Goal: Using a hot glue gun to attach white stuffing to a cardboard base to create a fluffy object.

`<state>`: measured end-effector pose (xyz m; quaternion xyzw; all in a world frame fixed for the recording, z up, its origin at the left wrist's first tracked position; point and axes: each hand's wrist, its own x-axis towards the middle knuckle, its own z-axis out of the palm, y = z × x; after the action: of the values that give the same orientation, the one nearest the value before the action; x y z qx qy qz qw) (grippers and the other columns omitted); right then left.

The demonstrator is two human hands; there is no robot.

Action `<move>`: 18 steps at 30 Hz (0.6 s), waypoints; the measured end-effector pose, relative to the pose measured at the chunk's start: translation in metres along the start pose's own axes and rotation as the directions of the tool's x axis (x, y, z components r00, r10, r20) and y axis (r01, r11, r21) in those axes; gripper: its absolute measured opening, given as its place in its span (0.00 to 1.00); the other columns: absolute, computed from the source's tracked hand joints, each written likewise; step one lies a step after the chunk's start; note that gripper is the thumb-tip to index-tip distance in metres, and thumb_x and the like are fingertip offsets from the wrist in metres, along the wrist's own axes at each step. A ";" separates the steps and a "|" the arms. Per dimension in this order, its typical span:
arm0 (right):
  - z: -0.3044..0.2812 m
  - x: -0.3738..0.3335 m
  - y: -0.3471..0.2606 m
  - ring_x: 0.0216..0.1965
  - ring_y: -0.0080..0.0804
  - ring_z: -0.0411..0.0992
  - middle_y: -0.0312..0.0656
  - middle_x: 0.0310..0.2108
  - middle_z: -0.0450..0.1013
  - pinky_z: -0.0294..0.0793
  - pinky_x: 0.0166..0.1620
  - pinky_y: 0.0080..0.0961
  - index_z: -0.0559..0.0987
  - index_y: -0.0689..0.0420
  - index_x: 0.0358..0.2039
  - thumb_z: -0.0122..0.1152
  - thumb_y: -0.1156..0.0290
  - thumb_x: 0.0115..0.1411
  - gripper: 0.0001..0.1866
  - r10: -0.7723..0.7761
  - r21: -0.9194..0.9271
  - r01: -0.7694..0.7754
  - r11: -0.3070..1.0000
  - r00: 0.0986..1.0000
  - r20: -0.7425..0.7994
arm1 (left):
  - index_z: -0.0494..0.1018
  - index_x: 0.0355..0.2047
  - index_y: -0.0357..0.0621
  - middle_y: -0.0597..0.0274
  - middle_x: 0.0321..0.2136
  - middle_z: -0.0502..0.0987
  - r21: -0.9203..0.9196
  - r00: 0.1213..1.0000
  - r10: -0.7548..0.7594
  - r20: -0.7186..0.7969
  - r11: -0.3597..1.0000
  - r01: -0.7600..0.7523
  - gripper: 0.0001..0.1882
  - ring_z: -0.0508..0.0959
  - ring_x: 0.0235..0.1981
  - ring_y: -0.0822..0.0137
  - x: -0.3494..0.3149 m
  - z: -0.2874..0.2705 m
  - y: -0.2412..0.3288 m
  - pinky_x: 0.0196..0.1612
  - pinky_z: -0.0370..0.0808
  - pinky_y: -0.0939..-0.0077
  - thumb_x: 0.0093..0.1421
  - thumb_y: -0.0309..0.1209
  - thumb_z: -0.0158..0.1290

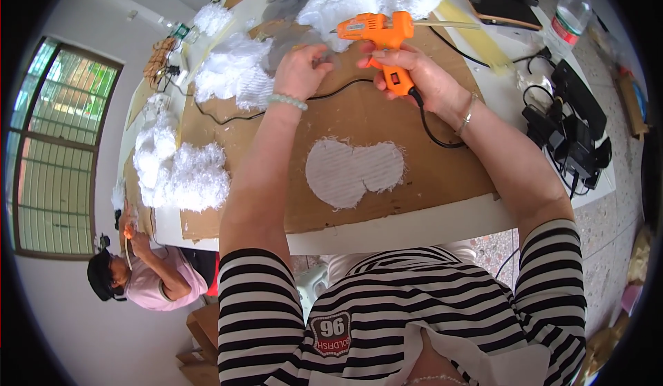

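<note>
White table [421, 219], with articles

Cardboard sheet [442, 172], brown: covered much of the table. Cutout [352, 173], white, frayed: lay on the cardboard sheet. Glue gun [383, 32], orange: was above the cardboard sheet, right hand's [431, 82] fingers wrapped around its handle [398, 82]. Left hand [300, 75]: fingers curled near the nozzle [335, 32]; grip could not be told.

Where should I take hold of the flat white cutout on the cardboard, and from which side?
Probably pinch the white cutout by its left lobe's rim, coming from its left with the left hand: it lies flat on the cardboard, so an edge suits, and the right hand grips the orange glue gun.
</note>
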<state>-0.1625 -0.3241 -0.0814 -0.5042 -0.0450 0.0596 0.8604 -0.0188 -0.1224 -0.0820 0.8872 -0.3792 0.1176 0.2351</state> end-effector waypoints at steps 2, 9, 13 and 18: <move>-0.002 -0.002 -0.001 0.26 0.21 0.67 0.39 0.42 0.71 0.68 0.24 0.17 0.68 0.59 0.52 0.54 0.63 0.59 0.22 -0.025 -0.031 0.024 0.999 0.999 -0.023 | 0.76 0.40 0.43 0.54 0.30 0.77 0.124 0.989 0.137 0.050 0.982 -0.142 0.22 0.78 0.31 0.56 0.001 0.000 0.011 0.37 0.75 0.66 0.45 0.38 0.64; 0.005 -0.007 -0.004 0.26 0.21 0.64 0.39 0.42 0.71 0.66 0.25 0.15 0.67 0.58 0.52 0.51 0.63 0.60 0.21 -0.028 -0.076 0.023 0.997 0.998 -0.062 | 0.75 0.41 0.44 0.53 0.28 0.76 0.165 1.000 0.027 0.008 0.986 -0.028 0.23 0.76 0.35 0.54 0.000 0.007 0.013 0.40 0.73 0.63 0.44 0.38 0.65; 0.002 -0.005 -0.002 0.26 0.21 0.65 0.39 0.41 0.71 0.66 0.24 0.16 0.68 0.58 0.51 0.53 0.64 0.59 0.20 -0.050 -0.074 0.045 0.996 0.996 -0.076 | 0.75 0.38 0.45 0.55 0.26 0.75 0.208 0.996 0.073 -0.060 0.976 -0.059 0.22 0.75 0.37 0.53 -0.003 0.004 0.022 0.42 0.72 0.61 0.42 0.36 0.66; 0.006 -0.002 -0.004 0.25 0.20 0.66 0.38 0.41 0.72 0.68 0.24 0.18 0.70 0.55 0.48 0.59 0.74 0.55 0.19 -0.044 -0.031 0.040 0.999 0.990 -0.134 | 0.76 0.28 0.44 0.59 0.24 0.74 0.088 0.968 0.172 -0.181 0.983 -0.158 0.13 0.76 0.29 0.59 -0.005 -0.013 0.030 0.34 0.72 0.67 0.42 0.32 0.66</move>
<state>-0.1647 -0.3215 -0.0747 -0.5181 0.0015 0.0066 0.8553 -0.0443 -0.1309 -0.0632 0.8456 -0.4233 0.2336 0.2264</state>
